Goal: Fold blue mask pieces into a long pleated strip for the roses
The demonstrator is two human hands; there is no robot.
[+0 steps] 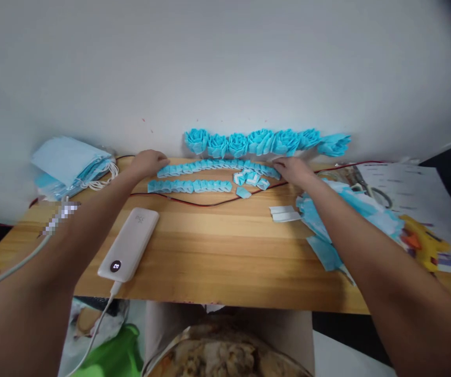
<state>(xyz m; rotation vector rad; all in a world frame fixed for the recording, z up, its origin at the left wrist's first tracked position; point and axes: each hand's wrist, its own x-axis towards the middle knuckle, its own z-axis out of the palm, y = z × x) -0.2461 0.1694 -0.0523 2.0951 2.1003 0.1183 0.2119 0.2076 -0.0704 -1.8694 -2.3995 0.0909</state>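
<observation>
Patterned cloth (229, 358) at the person's lap is nearest, below the near edge of the wooden tabletop (209, 251). Both arms stretch toward the far edge, where a long row of folded blue pieces (201, 167) runs side to side between the hands. The left hand (150, 161) is at the row's left end, fingers bent down against it; the right hand (294, 170) is at the right end, fingertips lowered to the last folds. Whether either hand pinches the row or merely touches it cannot be told.

Just nearer the person lie a shorter blue row (189, 186) and, to its right, a cluster of folded pieces (251, 179). Seven blue rosettes (238, 145) line the far edge, by the wall. A white power bank (131, 241) lies toward the near edge, left of centre. Stacked pale-blue sheets (68, 159) fill the far left corner; toward the right edge, a yellow glue gun (425, 243) lies beside a blue-and-white heap (378, 212).
</observation>
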